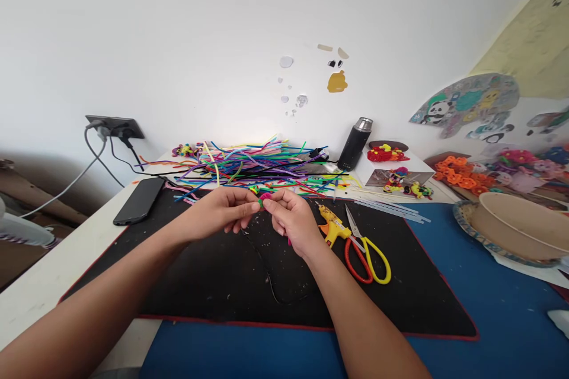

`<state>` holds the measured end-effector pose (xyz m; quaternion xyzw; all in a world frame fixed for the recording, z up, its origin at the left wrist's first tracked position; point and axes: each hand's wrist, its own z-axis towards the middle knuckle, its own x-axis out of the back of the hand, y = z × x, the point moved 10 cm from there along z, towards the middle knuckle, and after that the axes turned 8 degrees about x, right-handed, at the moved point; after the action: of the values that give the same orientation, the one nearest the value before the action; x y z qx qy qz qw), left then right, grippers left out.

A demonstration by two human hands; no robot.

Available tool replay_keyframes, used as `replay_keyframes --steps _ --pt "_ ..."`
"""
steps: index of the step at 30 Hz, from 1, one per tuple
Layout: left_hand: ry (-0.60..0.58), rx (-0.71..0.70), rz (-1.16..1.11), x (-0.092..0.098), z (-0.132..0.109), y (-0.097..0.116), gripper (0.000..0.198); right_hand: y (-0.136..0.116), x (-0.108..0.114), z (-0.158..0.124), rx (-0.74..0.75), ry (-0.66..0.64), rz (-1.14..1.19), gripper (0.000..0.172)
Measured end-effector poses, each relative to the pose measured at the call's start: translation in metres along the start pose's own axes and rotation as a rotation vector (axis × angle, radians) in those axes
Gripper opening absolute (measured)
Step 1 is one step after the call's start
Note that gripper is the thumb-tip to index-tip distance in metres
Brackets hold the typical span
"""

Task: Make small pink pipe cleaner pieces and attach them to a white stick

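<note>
Pink piece [265,196]: from my end it reads as a small bent pipe-cleaner bit with a green spot at its left end, held in the air over the far half of the black mat [213,284]. Left hand [222,211] is pinched on the green end, thumb and forefinger. Right hand [293,219] is pinched on the pink end, other fingers curled in. Fingertips of both hands nearly meet. A thin black cord [270,275] lies on the mat below the hands. Just right of the right hand is a yellow glue gun [332,226], with scissors [365,247] beside it, one red loop and one yellow, blades pointing away from me. Clear glue sticks [391,209] lie past those. A loose heap of coloured pipe cleaners [253,164] sits behind the hands at the mat's far edge. Phone [138,200] is face down at the mat's left corner on the white tabletop [48,275]. Black flask [354,143] stands tilted at back right, bowl [518,226] far right.
</note>
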<state>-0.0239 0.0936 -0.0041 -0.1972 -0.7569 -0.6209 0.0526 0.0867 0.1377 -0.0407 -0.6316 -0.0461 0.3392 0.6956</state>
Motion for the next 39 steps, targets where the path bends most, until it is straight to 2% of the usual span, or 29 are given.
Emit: replay_keyframes --steps 4,7,13,18,24,29,35,39 --pt "0.119 -0.028 0.137 0.003 -0.001 0.002 0.04 0.002 -0.001 0.0 0.01 -0.004 -0.044 0.033" --pt "0.168 -0.034 0.118 0.005 -0.001 0.002 0.039 0.002 -0.002 -0.001 0.009 -0.014 -0.044 0.033" --pt "0.231 -0.017 -0.053 0.018 0.001 -0.007 0.031 0.003 -0.007 -0.003 -0.029 -0.052 -0.05 0.033" --pt "0.2 0.022 -0.284 0.014 0.009 -0.021 0.029 0.003 -0.009 -0.003 -0.025 -0.059 -0.039 0.035" --pt "0.232 0.014 -0.449 0.013 0.007 -0.018 0.028 0.003 -0.007 -0.001 -0.024 -0.049 -0.043 0.036" --pt "0.187 0.031 -0.603 0.008 0.007 -0.019 0.023 0.001 -0.01 -0.003 -0.032 -0.07 -0.027 0.036" --pt "-0.003 0.16 -0.804 -0.013 0.012 -0.03 0.022 -0.001 -0.011 -0.004 -0.061 -0.087 -0.007 0.039" --pt "-0.092 0.205 -0.867 -0.02 0.011 -0.033 0.018 0.0 -0.012 -0.006 -0.102 -0.114 0.015 0.042"
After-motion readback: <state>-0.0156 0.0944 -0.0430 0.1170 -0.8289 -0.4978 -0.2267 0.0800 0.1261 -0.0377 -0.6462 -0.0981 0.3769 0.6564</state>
